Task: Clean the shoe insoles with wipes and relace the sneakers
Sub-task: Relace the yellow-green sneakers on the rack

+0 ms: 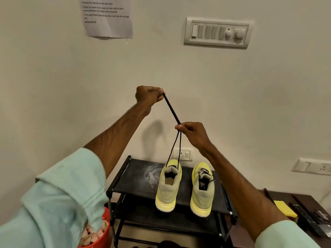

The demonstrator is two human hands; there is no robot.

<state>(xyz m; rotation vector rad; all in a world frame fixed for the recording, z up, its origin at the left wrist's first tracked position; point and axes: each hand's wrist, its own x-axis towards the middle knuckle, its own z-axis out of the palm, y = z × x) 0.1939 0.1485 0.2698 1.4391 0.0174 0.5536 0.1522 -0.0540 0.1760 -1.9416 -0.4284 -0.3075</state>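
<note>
Item: black lace (172, 111). It is a soft, light, limp cord. I judge it would slide through a loose pinch, so I favour a firm fingertip hold close to its ends.

Position: it runs taut between my two hands, and two strands drop from the lower one to the unlaced sneaker (168, 190) on the shoe rack (136, 176).

Left hand (148, 96): raised, fingers curled, pinching the lace's upper end.

Right hand (191, 131): lower, thumb and forefinger pinching the lace partway along.

Second sneaker (202, 190): just beside the first, black lace threaded.

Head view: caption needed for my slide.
Left hand and right hand pinch a black lace running up from a yellow sneaker on a rack.
</note>
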